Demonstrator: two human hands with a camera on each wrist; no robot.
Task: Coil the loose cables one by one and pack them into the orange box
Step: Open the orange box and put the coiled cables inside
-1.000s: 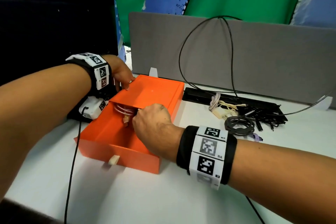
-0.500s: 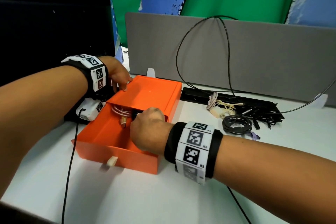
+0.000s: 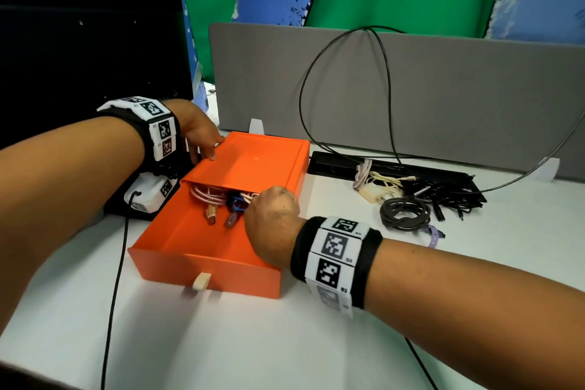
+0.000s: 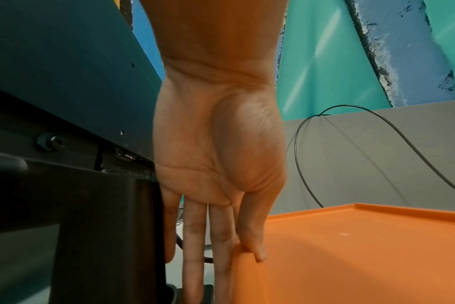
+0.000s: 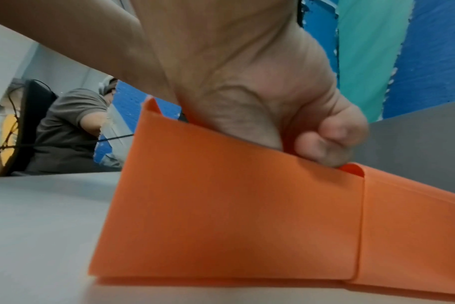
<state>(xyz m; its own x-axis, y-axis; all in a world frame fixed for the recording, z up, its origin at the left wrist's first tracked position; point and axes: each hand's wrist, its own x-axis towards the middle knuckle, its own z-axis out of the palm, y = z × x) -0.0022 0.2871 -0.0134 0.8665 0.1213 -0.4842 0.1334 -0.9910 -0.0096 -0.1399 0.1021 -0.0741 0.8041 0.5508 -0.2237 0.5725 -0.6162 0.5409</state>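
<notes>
A person's two bare hands work at an orange box (image 3: pixel 221 250), a sliding drawer pulled partly out of its orange sleeve (image 3: pixel 256 165) on a white table (image 3: pixel 253 342). The left hand (image 3: pixel 198 130) grips the sleeve's corner, thumb on top and straight fingers (image 4: pixel 221 257) down its side. The right hand (image 3: pixel 273 218) reaches into the open drawer with its fingers curled; what they hold cannot be told, as the back of the hand hides them. Just left of this hand, inside the drawer and partly under the sleeve, lie a coiled pink-and-white braided cable (image 3: pixel 207 195) and a blue cable (image 3: pixel 235 201). Well to the right of the right hand, on the table, sit a coiled black cable (image 3: pixel 403 214) and, beyond it, a tangle of loose black cables (image 3: pixel 449 195) with a white wire bundle (image 3: pixel 378 184).
</notes>
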